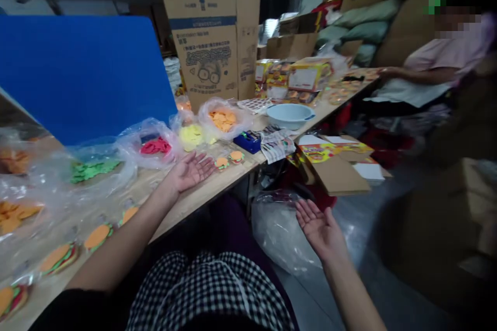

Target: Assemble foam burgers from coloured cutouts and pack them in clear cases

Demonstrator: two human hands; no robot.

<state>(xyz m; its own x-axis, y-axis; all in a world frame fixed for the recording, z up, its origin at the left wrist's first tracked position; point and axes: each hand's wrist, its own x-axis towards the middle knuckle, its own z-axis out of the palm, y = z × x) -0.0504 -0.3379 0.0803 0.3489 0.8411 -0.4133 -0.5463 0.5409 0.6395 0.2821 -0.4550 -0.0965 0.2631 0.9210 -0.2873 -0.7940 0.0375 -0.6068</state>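
My left hand (193, 170) is palm up over the table's front edge, fingers spread, with nothing in it. Just right of its fingertips lie two small toy burgers (229, 159). Out past the table, above a clear plastic bag (285, 235) on the floor, my right hand (319, 227) is also palm up, open and holding nothing. Behind the left hand stand bags of pink pieces (155, 146), yellow pieces (191, 135) and orange pieces (222, 119). More toy burgers (98, 237) lie in a row along the near edge, partly behind my left forearm.
A large cardboard carton (209, 46) and a blue panel (85, 72) rise behind the bags. Farther right are a blue tape dispenser (247, 142) and a light blue basin (289, 116). Flattened cardboard (337, 173) sits beside the table. A co-worker (438, 72) sits at the far end.
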